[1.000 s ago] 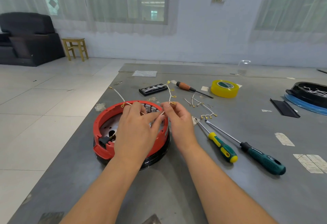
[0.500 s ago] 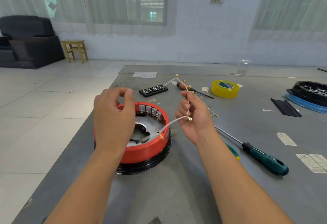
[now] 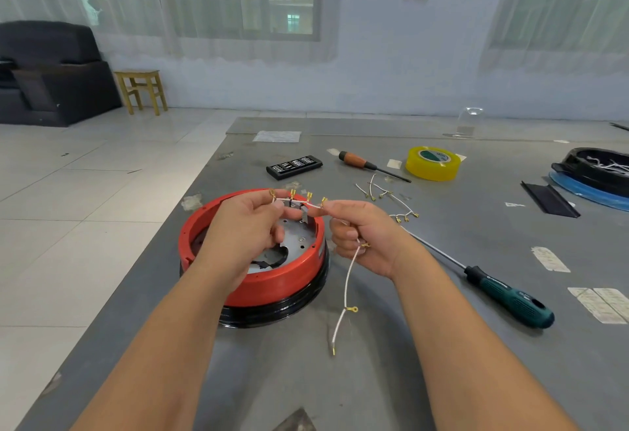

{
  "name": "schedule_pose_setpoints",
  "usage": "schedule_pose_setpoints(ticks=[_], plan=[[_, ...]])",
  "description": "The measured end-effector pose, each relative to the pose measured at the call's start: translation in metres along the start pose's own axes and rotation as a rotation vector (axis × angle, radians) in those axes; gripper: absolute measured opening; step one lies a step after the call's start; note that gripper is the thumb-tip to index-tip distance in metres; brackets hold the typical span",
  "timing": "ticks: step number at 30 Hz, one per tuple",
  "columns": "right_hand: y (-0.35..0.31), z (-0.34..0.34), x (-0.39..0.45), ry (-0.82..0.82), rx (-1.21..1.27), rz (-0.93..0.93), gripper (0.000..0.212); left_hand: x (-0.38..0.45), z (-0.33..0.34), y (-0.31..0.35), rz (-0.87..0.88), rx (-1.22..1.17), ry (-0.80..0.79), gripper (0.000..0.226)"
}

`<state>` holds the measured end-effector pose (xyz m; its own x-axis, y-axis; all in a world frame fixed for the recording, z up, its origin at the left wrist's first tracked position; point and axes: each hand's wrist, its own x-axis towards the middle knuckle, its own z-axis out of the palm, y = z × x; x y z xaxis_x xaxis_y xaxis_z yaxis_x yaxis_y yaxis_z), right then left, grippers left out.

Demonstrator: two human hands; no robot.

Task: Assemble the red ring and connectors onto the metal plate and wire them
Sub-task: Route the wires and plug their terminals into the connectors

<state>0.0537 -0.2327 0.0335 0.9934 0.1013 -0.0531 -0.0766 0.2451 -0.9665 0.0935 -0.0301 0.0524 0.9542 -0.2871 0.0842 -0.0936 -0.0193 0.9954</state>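
Note:
The red ring (image 3: pixel 272 286) sits on a black base on the grey table, with the metal plate (image 3: pixel 299 238) inside it. Both hands hover over the ring and hold one white wire harness (image 3: pixel 347 281) with brass terminals. My left hand (image 3: pixel 243 231) pinches its left end, where several brass terminals stick up. My right hand (image 3: pixel 360 233) pinches the wire at the right and curls round it; the loose tail hangs down to the table.
A green-handled screwdriver (image 3: pixel 503 294) lies right of my right hand. Farther back are loose terminal wires (image 3: pixel 388 199), a yellow tape roll (image 3: pixel 432 162), a brown-handled screwdriver (image 3: pixel 366 164), a black bit case (image 3: pixel 294 167) and a black tray (image 3: pixel 595 172). The table's left edge runs beside the ring.
My hands have come together again above the ring. The harness, before held up by my right hand alone, is now stretched between both hands, its tail hanging down.

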Motion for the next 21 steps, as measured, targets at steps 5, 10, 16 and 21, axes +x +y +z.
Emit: schedule_pose_setpoints(ticks=[5,10,16,21], plan=[[0.002,-0.003,0.0,0.115,-0.155,-0.061,0.016,0.003,-0.014,-0.004,0.188,0.481,-0.041,0.024],[0.001,-0.006,0.001,0.127,-0.27,0.0,0.019,0.004,-0.021,-0.004,0.282,0.877,-0.011,0.021],[0.004,-0.009,0.006,0.214,-0.026,-0.049,0.021,-0.003,-0.014,-0.005,0.335,0.762,0.19,0.03],[0.008,-0.008,0.014,0.402,0.253,-0.092,0.018,-0.019,0.006,0.01,0.435,0.649,-0.012,0.005]])
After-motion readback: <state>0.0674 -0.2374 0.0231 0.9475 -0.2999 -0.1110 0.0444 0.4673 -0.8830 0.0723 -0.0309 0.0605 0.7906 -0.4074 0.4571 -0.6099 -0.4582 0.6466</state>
